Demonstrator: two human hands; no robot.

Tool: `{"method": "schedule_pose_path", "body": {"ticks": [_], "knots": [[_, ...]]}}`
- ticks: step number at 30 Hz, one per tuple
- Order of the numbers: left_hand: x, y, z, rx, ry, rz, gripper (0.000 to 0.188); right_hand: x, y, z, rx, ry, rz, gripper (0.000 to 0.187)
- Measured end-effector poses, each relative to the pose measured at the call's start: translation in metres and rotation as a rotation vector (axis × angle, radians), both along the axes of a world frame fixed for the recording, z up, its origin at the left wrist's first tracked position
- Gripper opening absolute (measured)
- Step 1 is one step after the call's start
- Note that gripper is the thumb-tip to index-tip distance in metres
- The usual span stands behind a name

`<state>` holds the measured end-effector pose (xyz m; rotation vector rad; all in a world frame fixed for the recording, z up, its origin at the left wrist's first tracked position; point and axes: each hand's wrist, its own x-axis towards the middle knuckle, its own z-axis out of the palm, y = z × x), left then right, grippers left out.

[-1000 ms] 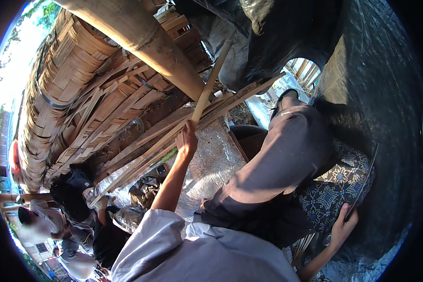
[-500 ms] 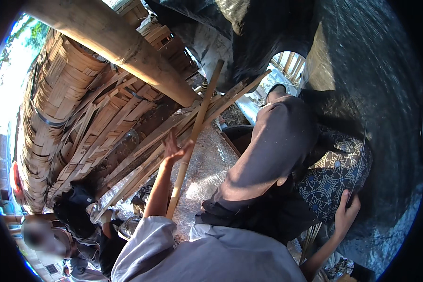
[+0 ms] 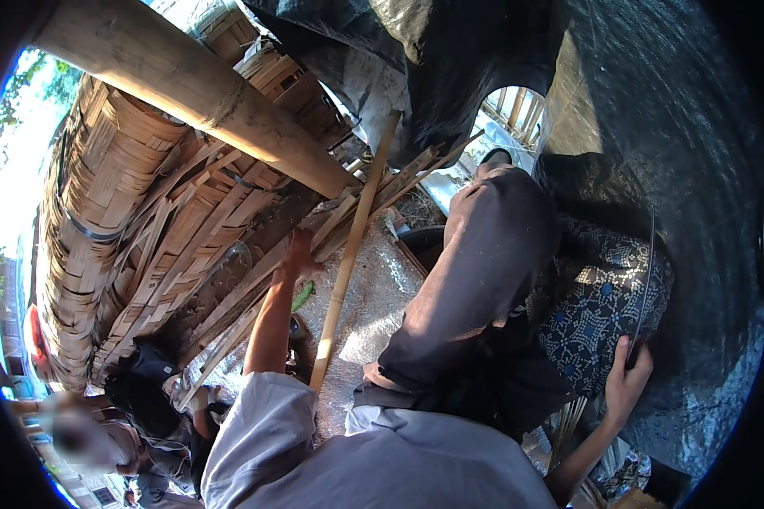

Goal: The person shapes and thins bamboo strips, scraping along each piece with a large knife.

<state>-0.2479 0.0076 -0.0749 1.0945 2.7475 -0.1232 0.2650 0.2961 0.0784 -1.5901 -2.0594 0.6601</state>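
My left hand (image 3: 296, 255) reaches out over a bundle of split bamboo strips (image 3: 326, 233), thumb apart from the fingers, holding nothing that I can see. Close to its right, one long bamboo strip (image 3: 354, 260) lies slanting across the others. My right hand (image 3: 626, 376) is closed around the lower end of a long, thin, dark strip (image 3: 651, 254). Whether that is a blade or a sliver cannot be made out. It stands nearly upright against a blue-and-white patterned cloth (image 3: 598, 318) beside my leg.
A thick bamboo pole (image 3: 221, 106) slants overhead, with rolled woven bamboo mats (image 3: 110, 204) at left. Dark plastic sheeting (image 3: 688, 161) hangs at right. Another person (image 3: 144, 382) sits at lower left. A green leaf-like piece (image 3: 304, 294) lies on the silvery ground sheet (image 3: 373, 310).
My left hand has moved left, off the slanting strip and over the bundle. The green piece now shows beside my forearm. My right hand keeps its hold on the thin strip.
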Motion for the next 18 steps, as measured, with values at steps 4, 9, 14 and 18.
{"method": "schedule_pose_path", "body": {"ticks": [4, 9, 14, 18], "knots": [[0.007, 0.011, 0.021, -0.044, 0.004, 0.028, 0.076, -0.001, 0.005, 0.003, -0.117, 0.061, 0.077, 0.035], [-0.005, 0.008, 0.042, -0.013, -0.065, 0.112, 0.061, 0.006, 0.007, -0.007, -0.062, 0.027, 0.025, 0.036], [-0.017, -0.011, -0.017, 0.095, 0.103, -0.121, 0.058, 0.006, 0.006, -0.016, 0.002, 0.115, -0.014, 0.039], [-0.031, -0.006, -0.018, -0.13, -0.037, 0.023, 0.066, 0.006, 0.006, -0.012, -0.094, 0.081, -0.001, 0.039]]}}
